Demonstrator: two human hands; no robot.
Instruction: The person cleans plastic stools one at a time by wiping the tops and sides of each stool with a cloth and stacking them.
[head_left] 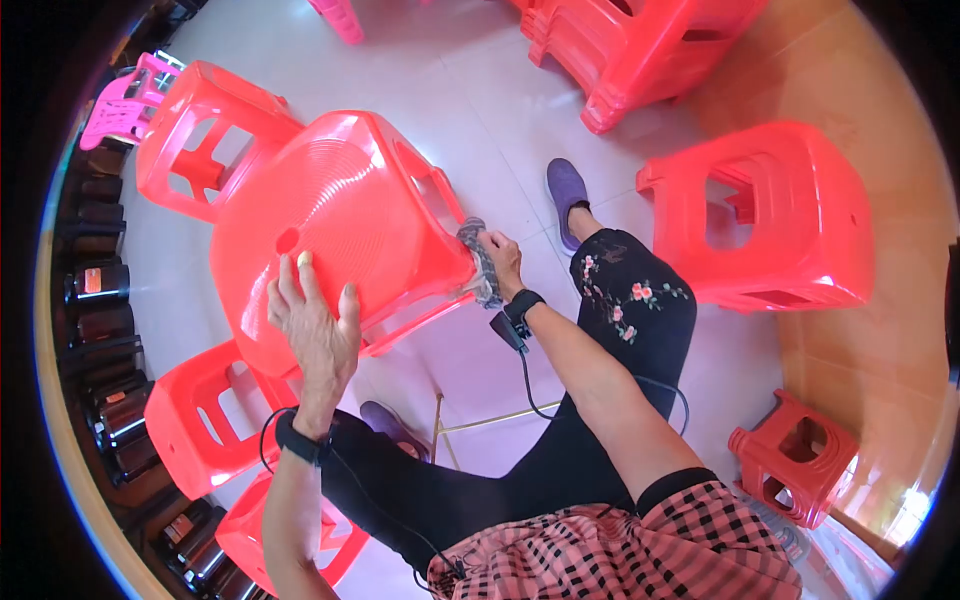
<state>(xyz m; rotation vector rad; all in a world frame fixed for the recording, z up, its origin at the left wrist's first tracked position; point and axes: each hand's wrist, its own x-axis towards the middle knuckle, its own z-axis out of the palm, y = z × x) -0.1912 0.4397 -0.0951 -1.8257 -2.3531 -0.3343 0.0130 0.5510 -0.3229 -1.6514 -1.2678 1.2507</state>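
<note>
A large red plastic stool (340, 215), its ringed seat with a round hole facing up, stands in front of me. My left hand (318, 325) lies on this seat near the hole, fingers spread and nothing held. In my right hand (503, 262) is a grey patterned cloth (480, 265), pressed against the stool's right corner beside a leg. The palm side of the right hand is hidden by the cloth and the fingers.
More red stools stand around me: one at right (780, 220), one at top (640, 50), a small one at lower right (798, 460), and others at left. Dark glass jars (105, 320) line the left edge. A thin brass-coloured strip (485, 423) crosses the floor.
</note>
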